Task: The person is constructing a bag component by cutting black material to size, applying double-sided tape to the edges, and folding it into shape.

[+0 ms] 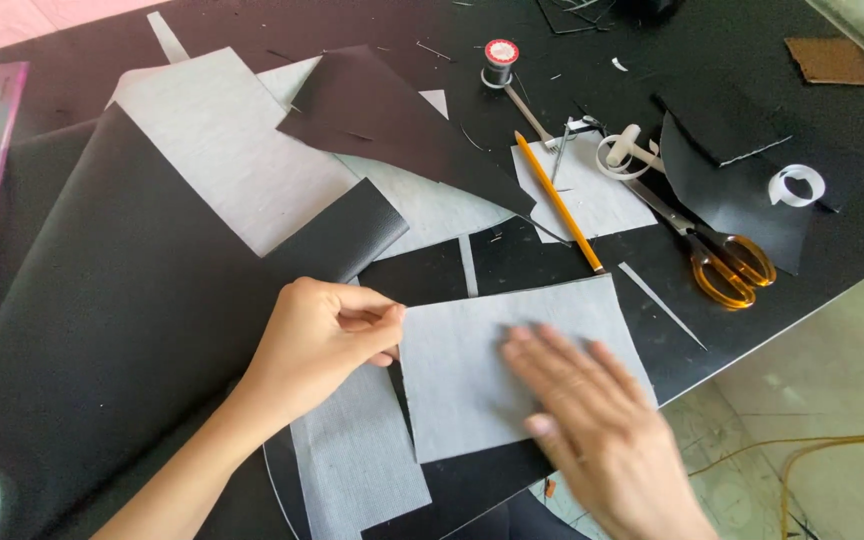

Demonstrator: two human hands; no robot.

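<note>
The right hand (592,425) was blurred and cut off at the frame's bottom edge — it lay flat, fingers spread, on a grey fabric rectangle (472,385) near the black table's (832,230) front edge. The left hand (317,340) pinched that rectangle's left edge. Orange-handled scissors (722,262) and a pencil (558,200) lay beyond.

One head-worn camera looks steeply down, close over the black worktable (832,120), facing its far edge.

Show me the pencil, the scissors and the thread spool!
pencil (559,203), head view, middle of its orange shaft.
scissors (733,270), head view, on the amber handle loops.
thread spool (500,60), head view, its red-and-white top.
</note>
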